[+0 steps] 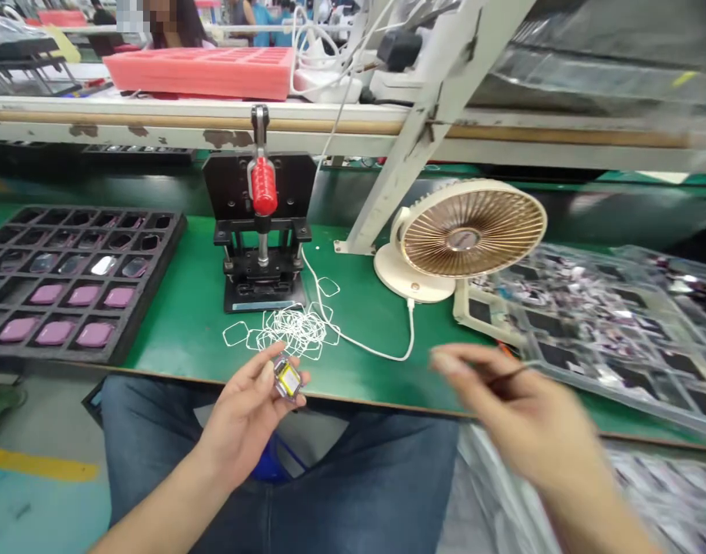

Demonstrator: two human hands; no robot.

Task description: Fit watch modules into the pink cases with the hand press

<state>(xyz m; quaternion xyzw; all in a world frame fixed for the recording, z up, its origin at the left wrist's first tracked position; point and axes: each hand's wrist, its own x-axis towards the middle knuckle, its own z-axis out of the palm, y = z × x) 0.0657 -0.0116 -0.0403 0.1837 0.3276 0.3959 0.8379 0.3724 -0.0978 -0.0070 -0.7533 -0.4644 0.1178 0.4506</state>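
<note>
My left hand [246, 415] is closed on a small square module [288, 379] with a yellow face, held by the fingertips just off the front edge of the green table [180, 323]. Beyond it on the table lies a pile of thin white square rings [289, 329]. My right hand [514, 419] is smeared by motion over the table's front edge; its fingers pinch a thin dark tool like tweezers [510, 375]. A black hand press [261, 231] with a red handle stands behind the rings.
A black compartment tray [70, 277] with pink and clear parts sits at the left. A beige desk fan [462, 235] with a white cable stands at centre right. Clear plastic trays [607, 323] fill the right. A pink foam tray [203, 71] lies on the shelf; another person sits behind it.
</note>
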